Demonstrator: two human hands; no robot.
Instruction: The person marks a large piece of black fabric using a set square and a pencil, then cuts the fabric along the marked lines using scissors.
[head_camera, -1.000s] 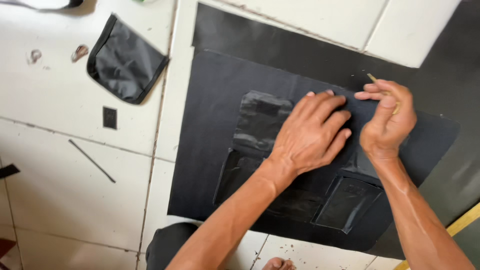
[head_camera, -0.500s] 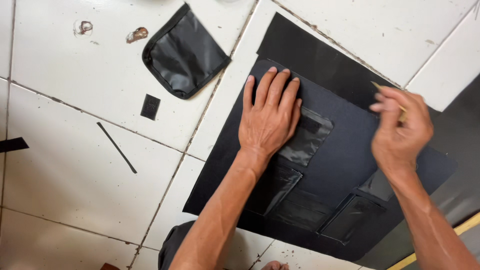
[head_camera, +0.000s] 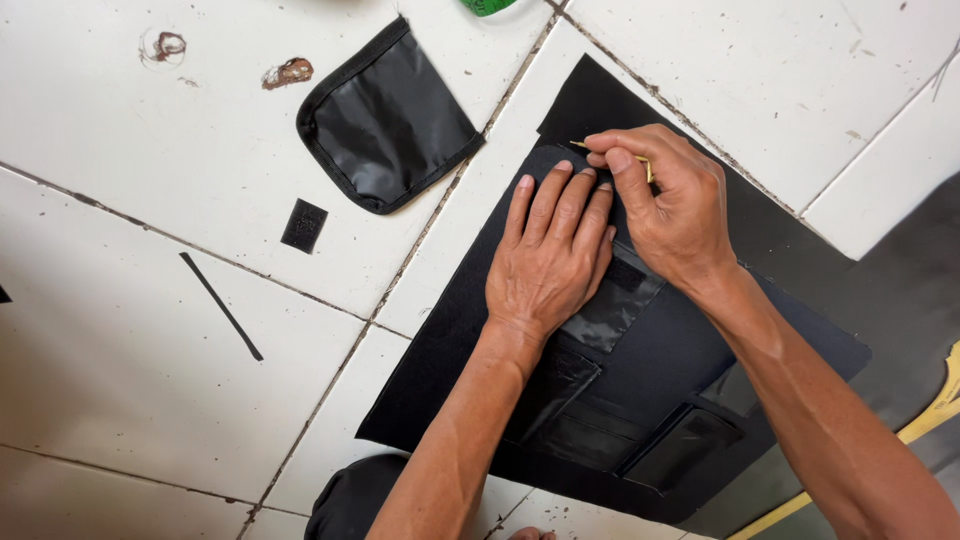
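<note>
Two hands at frame centre: left hand (head_camera: 552, 255) flat, fingers together, pressing black fabric panel (head_camera: 640, 370); right hand (head_camera: 668, 205) pinching a thin yellowish tool (head_camera: 640, 160) at its upper edge. Open tiled floor (head_camera: 150, 390) left.

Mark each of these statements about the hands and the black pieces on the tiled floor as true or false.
1. The left hand lies flat, palm down, on the black sheet. True.
2. The right hand pinches a thin yellowish tool. True.
3. The black pouch lies under the left hand. False: it lies apart, on the white tiles beyond the sheet.
4. The right hand is empty. False: it grips the tool at the sheet's far edge.
5. A small black square lies on the tiles. True.
</note>
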